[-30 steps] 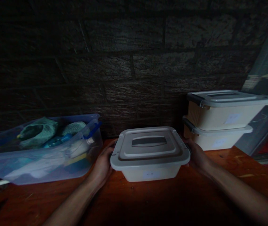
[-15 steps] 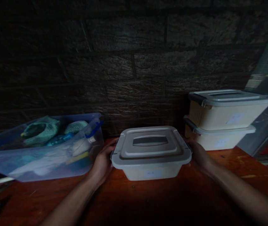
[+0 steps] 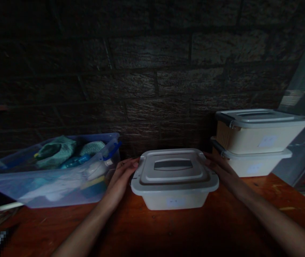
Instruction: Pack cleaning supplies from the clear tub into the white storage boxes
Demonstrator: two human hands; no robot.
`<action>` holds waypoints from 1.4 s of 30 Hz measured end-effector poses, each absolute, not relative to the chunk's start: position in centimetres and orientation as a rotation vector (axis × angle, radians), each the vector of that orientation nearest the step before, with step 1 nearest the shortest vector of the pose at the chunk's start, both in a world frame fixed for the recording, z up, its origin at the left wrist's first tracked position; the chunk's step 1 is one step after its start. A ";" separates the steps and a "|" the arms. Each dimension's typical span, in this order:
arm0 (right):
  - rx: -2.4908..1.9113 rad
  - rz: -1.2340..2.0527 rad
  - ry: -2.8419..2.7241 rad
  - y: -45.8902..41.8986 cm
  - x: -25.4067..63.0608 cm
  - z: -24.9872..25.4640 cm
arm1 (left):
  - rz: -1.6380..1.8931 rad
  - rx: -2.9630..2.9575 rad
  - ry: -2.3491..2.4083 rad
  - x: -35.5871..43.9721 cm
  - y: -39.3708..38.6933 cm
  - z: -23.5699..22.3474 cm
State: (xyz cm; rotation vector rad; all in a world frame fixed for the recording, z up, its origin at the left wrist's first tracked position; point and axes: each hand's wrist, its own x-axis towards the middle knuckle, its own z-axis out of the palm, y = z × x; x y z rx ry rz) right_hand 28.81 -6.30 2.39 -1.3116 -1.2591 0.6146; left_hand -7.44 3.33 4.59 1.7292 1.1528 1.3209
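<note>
At lower centre, a rectangular off-white plastic lidded box point(image 3: 175, 179) sits on the reddish-brown wooden table point(image 3: 152, 228). The left hand point(image 3: 120, 176) and right hand point(image 3: 222, 171) lie against its opposite sides; whether they pinch its edges, I cannot tell.

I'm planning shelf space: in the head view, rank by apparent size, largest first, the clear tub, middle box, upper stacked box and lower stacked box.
1. Clear tub
2. Middle box and upper stacked box: too close to rank, with the middle one looking nearer
3. Lower stacked box, partly covered
</note>
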 end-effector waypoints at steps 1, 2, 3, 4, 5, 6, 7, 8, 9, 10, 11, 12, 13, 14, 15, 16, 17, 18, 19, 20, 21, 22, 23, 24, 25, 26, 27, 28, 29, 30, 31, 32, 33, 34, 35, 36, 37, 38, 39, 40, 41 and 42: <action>-1.346 0.547 -1.295 -6.4 28.8 2.5 | 1.290 1.779 1.183 -7.6 3.4 4.6; -1.378 0.477 -1.331 -6.6 28.8 2.6 | 1.253 1.827 1.203 -7.7 3.4 4.5; -1.404 0.414 -1.365 -6.7 28.7 2.7 | 1.231 1.868 1.214 -7.8 3.4 4.5; -1.419 0.363 -1.392 -6.8 28.7 2.8 | 1.225 1.908 1.219 -7.8 3.3 4.5; -1.428 0.325 -1.411 -6.9 28.7 2.9 | 1.225 1.938 1.217 -7.8 3.2 4.5; -1.431 0.297 -1.423 -7.0 28.6 3.1 | 1.234 1.953 1.211 -7.6 3.1 4.5; -1.429 0.282 -1.434 -7.1 28.5 3.3 | 1.248 1.954 1.203 -7.5 3.0 4.5; -1.424 0.277 -1.447 -7.2 28.3 3.5 | 1.264 1.945 1.195 -7.3 2.8 4.7; -1.417 0.269 -1.460 -7.3 28.1 3.8 | 1.284 1.929 1.190 -7.0 2.6 4.8; -1.408 0.257 -1.476 -7.4 27.8 4.1 | 1.312 1.907 1.185 -6.8 2.4 5.0; -1.396 0.239 -1.491 -7.6 27.5 4.4 | 1.344 1.882 1.179 -6.6 2.2 5.3; -1.381 0.222 -1.499 -7.8 27.3 4.7 | 1.379 1.862 1.169 -6.4 2.0 5.6; -1.366 0.211 -1.505 -8.0 27.2 5.0 | 1.408 1.853 1.153 -6.3 1.8 5.8; -1.347 0.209 -1.508 -8.1 27.0 5.3 | 1.428 1.862 1.133 -6.2 1.6 6.1; -1.328 0.217 -1.511 -8.3 27.0 5.6 | 1.439 1.884 1.114 -6.1 1.4 6.4; -1.311 0.229 -1.506 -8.5 26.9 5.9 | 1.443 1.910 1.101 -6.1 1.2 6.6; -1.298 0.240 -1.500 -8.7 26.9 6.2 | 1.444 1.930 1.096 -6.2 1.0 6.8; -1.288 0.244 -1.498 -8.8 26.9 6.4 | 1.444 1.936 1.100 -6.2 0.7 7.0; -1.278 0.236 -1.494 -9.0 26.8 6.7 | 1.443 1.929 1.112 -6.2 0.5 7.2; -1.268 0.219 -1.486 -9.2 26.7 6.9 | 1.446 1.913 1.127 -6.2 0.2 7.4; -1.258 0.200 -1.475 -9.4 26.6 7.2 | 1.446 1.897 1.141 -6.3 -0.1 7.6; -1.249 0.183 -1.460 -9.6 26.4 7.4 | 1.451 1.888 1.147 -6.3 -0.3 7.8; -1.244 0.179 -1.441 -9.8 26.3 7.6 | 1.464 1.888 1.145 -6.3 -0.6 8.1; -1.247 0.182 -1.412 -10.0 26.2 7.8 | 1.484 1.899 1.134 -6.2 -0.8 8.3; -1.256 0.185 -1.380 -10.2 26.2 8.1 | 1.506 1.913 1.115 -6.2 -1.1 8.6; -1.265 0.184 -1.356 -10.3 26.3 8.3 | 1.518 1.925 1.091 -6.1 -1.3 8.8; -1.271 0.174 -1.336 -10.4 26.4 8.6 | 1.517 1.930 1.066 -6.1 -1.6 9.1; -1.268 0.153 -1.325 -10.6 26.6 8.9 | 1.511 1.926 1.042 -6.0 -1.8 9.5; -1.255 0.125 -1.318 -10.8 26.8 9.2 | 1.504 1.916 1.019 -5.9 -2.0 9.8; -1.235 0.098 -1.318 -11.1 27.1 9.6 | 1.503 1.903 0.998 -5.8 -2.2 10.2; -1.215 0.080 -1.325 -11.5 27.4 10.1 | 1.510 1.893 0.978 -5.7 -2.4 10.6; -1.200 0.068 -1.328 -12.0 27.6 10.6 | 1.526 1.894 0.957 -5.6 -2.7 11.1; -1.194 0.062 -1.325 -12.7 27.9 11.2 | 1.543 1.908 0.937 -5.6 -3.0 11.6; -1.197 0.056 -1.322 -13.4 28.2 11.7 | 1.550 1.936 0.918 -5.5 -3.4 12.1; -1.207 0.048 -1.311 -14.3 28.4 12.3 | 1.546 1.981 0.900 -5.4 -3.8 12.7; -1.223 0.044 -1.298 -15.2 28.8 12.8 | 1.539 2.043 0.885 -5.3 -4.4 13.3; -1.236 0.046 -1.282 -16.2 29.1 13.3 | 1.532 2.116 0.868 -5.2 -5.0 13.9; -1.242 0.058 -1.266 -17.2 29.5 13.7 | 1.525 2.192 0.848 -5.0 -5.6 14.4; -1.240 0.070 -1.255 -18.3 29.9 14.0 | 1.519 2.263 0.828 -4.9 -6.3 14.8; -1.233 0.081 -1.246 -19.4 30.4 14.3 | 1.516 2.325 0.810 -4.7 -6.9 15.1; -1.223 0.075 -1.238 -20.5 30.9 14.6 | 1.509 2.372 0.797 -4.4 -7.5 15.3; -1.215 0.056 -1.227 -21.6 31.5 14.7 | 1.496 2.400 0.793 -4.1 -8.1 15.5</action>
